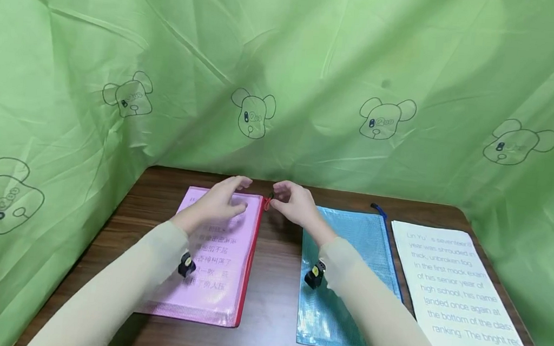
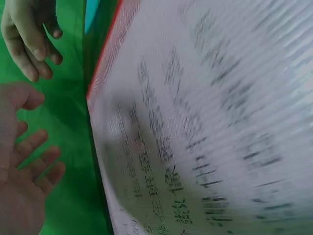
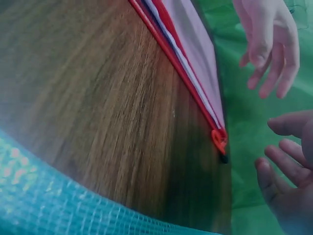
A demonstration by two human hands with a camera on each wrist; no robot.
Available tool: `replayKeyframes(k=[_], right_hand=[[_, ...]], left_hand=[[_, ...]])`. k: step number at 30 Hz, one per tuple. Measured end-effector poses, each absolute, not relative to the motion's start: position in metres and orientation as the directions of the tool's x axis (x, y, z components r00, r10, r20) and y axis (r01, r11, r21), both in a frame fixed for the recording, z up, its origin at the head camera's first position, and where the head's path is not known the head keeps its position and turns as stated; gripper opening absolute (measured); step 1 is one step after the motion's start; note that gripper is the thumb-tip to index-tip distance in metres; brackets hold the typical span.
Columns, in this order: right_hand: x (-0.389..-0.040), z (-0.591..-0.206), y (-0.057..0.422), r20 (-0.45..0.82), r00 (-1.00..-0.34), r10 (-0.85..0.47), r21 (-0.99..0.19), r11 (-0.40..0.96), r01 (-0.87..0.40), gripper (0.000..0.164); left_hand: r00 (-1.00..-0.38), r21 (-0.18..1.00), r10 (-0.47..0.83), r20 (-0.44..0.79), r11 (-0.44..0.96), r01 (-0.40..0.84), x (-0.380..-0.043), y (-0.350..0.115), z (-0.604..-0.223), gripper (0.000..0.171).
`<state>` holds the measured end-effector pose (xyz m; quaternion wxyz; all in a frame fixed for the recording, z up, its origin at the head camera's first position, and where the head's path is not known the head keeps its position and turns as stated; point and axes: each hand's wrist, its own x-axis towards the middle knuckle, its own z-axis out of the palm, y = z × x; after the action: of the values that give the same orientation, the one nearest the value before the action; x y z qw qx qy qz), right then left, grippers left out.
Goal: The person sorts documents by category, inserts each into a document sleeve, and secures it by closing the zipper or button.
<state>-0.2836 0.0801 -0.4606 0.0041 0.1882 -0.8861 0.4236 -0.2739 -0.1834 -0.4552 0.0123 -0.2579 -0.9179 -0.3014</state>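
Observation:
A pink zip folder (image 1: 222, 245) with a printed sheet inside lies on the left of the table, its red zipper edge facing right. Over its upper part hovers my left hand (image 1: 216, 200), fingers loosely bent and holding nothing. My right hand (image 1: 298, 203) is raised between the pink folder and a blue mesh zip folder (image 1: 335, 308), its relaxed fingers near the red zipper pull (image 3: 219, 142). In the right wrist view that pull hangs free at the folder's corner, apart from both hands, and a white edge shows between the red zipper strips (image 3: 195, 93).
Right of the blue folder lies a white stack of printed paper (image 1: 458, 296). A dark blue pull (image 1: 379, 209) sticks out at the blue folder's top corner. A green curtain (image 1: 313, 89) with bear drawings hangs behind and around the brown wooden table (image 1: 271, 303).

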Motion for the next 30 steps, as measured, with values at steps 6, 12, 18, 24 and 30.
replayKeyframes(k=[6, 12, 18, 24, 30], right_hand=[[-0.302, -0.48, 0.07, 0.149, -0.925, -0.349, -0.719, 0.604, -0.344, 0.042], [-0.308, -0.497, 0.064, 0.154, -0.92, -0.36, -0.626, 0.685, -0.372, 0.038], [-0.312, -0.505, 0.053, 0.133, -0.927, -0.352, -0.576, 0.734, -0.361, 0.041], [-0.308, -0.506, 0.049, 0.129, -0.933, -0.335, -0.585, 0.735, -0.344, 0.034], [-0.306, -0.508, 0.048, 0.177, -0.914, -0.365, -0.663, 0.642, -0.385, 0.016]], left_hand=[[-0.87, 0.597, 0.471, 0.148, 0.659, 0.458, -0.302, -0.183, -0.471, 0.068], [-0.886, 0.633, 0.454, 0.092, 0.66, 0.404, -0.315, -0.181, -0.492, 0.072], [-0.881, 0.594, 0.466, 0.078, 0.688, 0.417, -0.317, -0.181, -0.496, 0.063], [-0.856, 0.536, 0.505, 0.112, 0.695, 0.48, -0.315, -0.173, -0.496, 0.052], [-0.868, 0.58, 0.478, 0.133, 0.673, 0.459, -0.311, -0.167, -0.491, 0.041]])
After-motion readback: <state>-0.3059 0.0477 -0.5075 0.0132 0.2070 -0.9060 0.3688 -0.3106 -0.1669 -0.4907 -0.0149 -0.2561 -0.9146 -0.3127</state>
